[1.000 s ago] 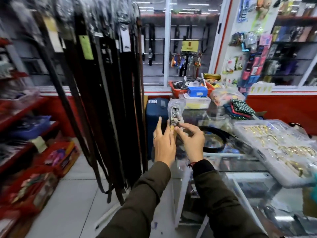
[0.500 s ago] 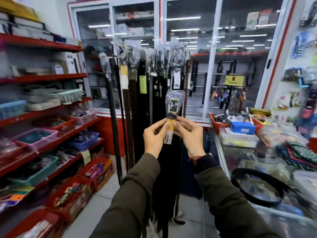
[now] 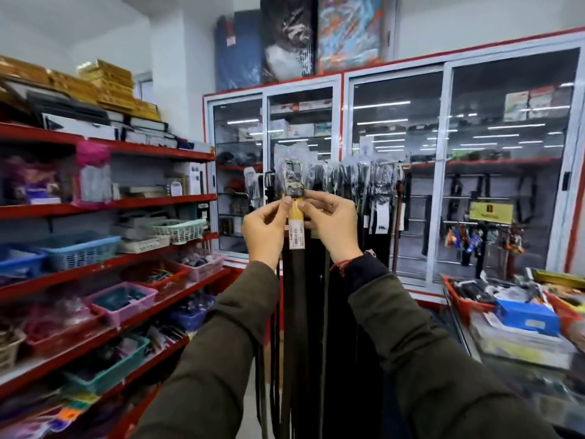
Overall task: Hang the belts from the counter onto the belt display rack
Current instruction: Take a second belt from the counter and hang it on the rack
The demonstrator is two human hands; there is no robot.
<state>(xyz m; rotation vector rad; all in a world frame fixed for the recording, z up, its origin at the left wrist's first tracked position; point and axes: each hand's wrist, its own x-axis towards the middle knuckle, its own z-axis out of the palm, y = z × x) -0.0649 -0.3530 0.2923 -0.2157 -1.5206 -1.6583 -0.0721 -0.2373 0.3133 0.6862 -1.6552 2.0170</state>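
I hold a dark belt (image 3: 296, 296) upright in front of me, its buckle (image 3: 293, 180) wrapped in clear plastic at the top and a yellow-white price tag (image 3: 297, 231) just below. My left hand (image 3: 264, 231) pinches the belt from the left under the buckle. My right hand (image 3: 332, 228) pinches it from the right at the same height. The strap hangs straight down between my sleeves. Behind it stands the belt display rack (image 3: 364, 179), with several dark belts hanging from plastic-wrapped buckles.
Red shelves (image 3: 104, 261) with plastic baskets run along the left. Glass-door cabinets (image 3: 443, 172) fill the back wall. The glass counter (image 3: 519, 353) at the lower right carries red trays, a blue box and packets.
Both hands have lifted the belt from the counter up to the height of the rack's top. My view has swung left and upward, so the counter now sits at the lower right.
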